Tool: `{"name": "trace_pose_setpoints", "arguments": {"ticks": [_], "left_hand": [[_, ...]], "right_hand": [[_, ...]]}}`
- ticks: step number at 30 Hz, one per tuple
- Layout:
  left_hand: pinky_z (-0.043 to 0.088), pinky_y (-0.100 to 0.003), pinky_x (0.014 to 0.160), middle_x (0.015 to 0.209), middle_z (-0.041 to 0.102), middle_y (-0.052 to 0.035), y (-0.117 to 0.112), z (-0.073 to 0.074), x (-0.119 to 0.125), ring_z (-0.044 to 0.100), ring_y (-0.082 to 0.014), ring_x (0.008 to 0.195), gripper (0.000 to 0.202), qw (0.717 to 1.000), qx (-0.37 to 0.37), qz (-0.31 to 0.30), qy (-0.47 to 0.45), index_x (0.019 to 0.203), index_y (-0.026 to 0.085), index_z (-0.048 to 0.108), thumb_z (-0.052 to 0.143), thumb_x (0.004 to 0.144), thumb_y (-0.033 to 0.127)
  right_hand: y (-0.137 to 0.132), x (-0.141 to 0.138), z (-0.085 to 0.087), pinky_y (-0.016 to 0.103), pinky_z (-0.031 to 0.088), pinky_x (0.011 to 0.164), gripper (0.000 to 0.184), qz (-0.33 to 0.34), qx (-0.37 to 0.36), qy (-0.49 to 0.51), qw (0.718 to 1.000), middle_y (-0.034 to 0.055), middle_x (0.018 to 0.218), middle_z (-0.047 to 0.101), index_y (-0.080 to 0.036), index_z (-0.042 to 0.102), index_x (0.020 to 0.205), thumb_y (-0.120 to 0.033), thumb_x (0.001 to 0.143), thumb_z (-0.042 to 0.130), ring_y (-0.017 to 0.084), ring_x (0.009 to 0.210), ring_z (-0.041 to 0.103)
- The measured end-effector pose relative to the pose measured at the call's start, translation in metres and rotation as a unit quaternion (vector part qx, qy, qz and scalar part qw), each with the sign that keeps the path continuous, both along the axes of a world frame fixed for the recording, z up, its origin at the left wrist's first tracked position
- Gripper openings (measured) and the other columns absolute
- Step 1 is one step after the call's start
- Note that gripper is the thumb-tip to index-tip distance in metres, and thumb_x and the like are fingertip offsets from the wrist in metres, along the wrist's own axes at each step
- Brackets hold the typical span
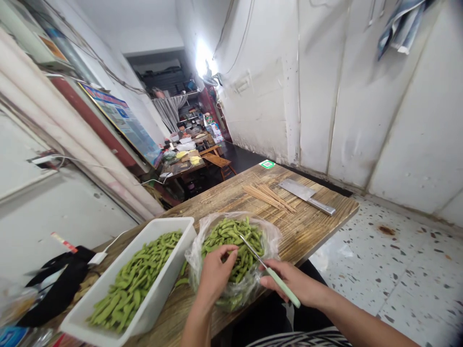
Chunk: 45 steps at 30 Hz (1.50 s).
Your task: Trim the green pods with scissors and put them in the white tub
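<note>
A clear plastic bag (274,237) full of green soybean pods (226,231) stands open at the table's near edge. My left hand (217,272) is over the bag's near left side, thumb and forefinger curled close together; whether a pod is between them is hidden. My right hand (289,282), at the bag's right side, is closed on a small knife (282,287) with a pale green handle. Its narrow metal blade points up and left over the pods. To the left, a long white tub (159,294) holds many more pods (135,282).
A cleaver (300,190) and a bundle of thin wooden sticks (269,197) lie on the far right of the wooden table (213,200). A black bag (54,284) and white charger (97,258) are at the left. Behind stands another cluttered table (184,164).
</note>
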<state>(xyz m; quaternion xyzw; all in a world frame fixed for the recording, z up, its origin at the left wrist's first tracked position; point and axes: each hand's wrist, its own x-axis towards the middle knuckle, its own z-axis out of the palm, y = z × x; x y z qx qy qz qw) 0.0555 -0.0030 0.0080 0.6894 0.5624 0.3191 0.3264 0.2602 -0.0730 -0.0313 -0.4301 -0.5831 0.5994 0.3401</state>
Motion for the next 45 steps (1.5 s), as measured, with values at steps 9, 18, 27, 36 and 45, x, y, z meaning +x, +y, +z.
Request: {"name": "trace_pose_setpoints", "arguments": {"ticks": [9, 18, 27, 36, 45], "left_hand": [[0.039, -0.025, 0.064, 0.065, 0.060, 0.0014, -0.008, 0.004, 0.002, 0.049, -0.0137, 0.065, 0.040, 0.982, -0.071, 0.031, -0.172, 0.085, 0.015, 0.068, 0.071, 0.064, 0.048], [0.038, -0.026, 0.066, 0.067, 0.059, 0.0004, -0.008, 0.005, -0.004, 0.048, -0.0143, 0.068, 0.042, 0.978, -0.085, 0.018, -0.189, 0.090, 0.013, 0.069, 0.072, 0.066, 0.047], [0.039, -0.027, 0.068, 0.070, 0.061, -0.0007, -0.006, 0.000, -0.011, 0.050, -0.0150, 0.070, 0.040, 0.981, -0.088, -0.006, -0.173, 0.092, 0.014, 0.069, 0.070, 0.069, 0.047], [0.044, -0.028, 0.071, 0.078, 0.068, -0.0043, -0.005, -0.006, 0.000, 0.058, -0.0169, 0.075, 0.045, 0.957, -0.084, 0.060, -0.272, 0.087, 0.013, 0.071, 0.077, 0.060, 0.049], [0.044, -0.025, 0.055, 0.059, 0.066, -0.0016, -0.010, -0.007, 0.004, 0.057, -0.0150, 0.054, 0.051, 0.970, -0.087, 0.055, -0.221, 0.092, 0.014, 0.068, 0.064, 0.068, 0.060]], "right_hand": [[-0.001, 0.002, 0.010, 0.017, 0.032, 0.041, 0.046, 0.012, 0.025, -0.023, 0.999, -0.0069, 0.060, 0.042, -0.013, 0.056, 0.101, -0.055, 0.083, 0.061, 0.006, 0.045, 0.039], [-0.001, -0.001, -0.001, 0.014, 0.033, 0.036, 0.049, 0.032, -0.044, 0.067, 0.996, -0.0080, 0.059, 0.046, -0.016, 0.053, 0.103, -0.060, 0.082, 0.060, 0.004, 0.041, 0.041], [-0.002, -0.001, 0.002, 0.013, 0.034, 0.036, 0.052, 0.042, -0.090, 0.108, 0.989, -0.0084, 0.055, 0.047, -0.015, 0.055, 0.101, -0.060, 0.077, 0.065, 0.004, 0.039, 0.042], [-0.001, -0.012, -0.002, 0.013, 0.030, 0.029, 0.043, 0.007, -0.117, 0.134, 0.984, -0.0097, 0.051, 0.043, -0.016, 0.055, 0.086, -0.055, 0.075, 0.069, 0.003, 0.035, 0.034], [0.000, -0.004, 0.003, 0.015, 0.030, 0.041, 0.053, 0.051, -0.007, 0.078, 0.996, -0.0089, 0.060, 0.040, -0.016, 0.052, 0.108, -0.060, 0.081, 0.060, 0.005, 0.046, 0.037]]}}
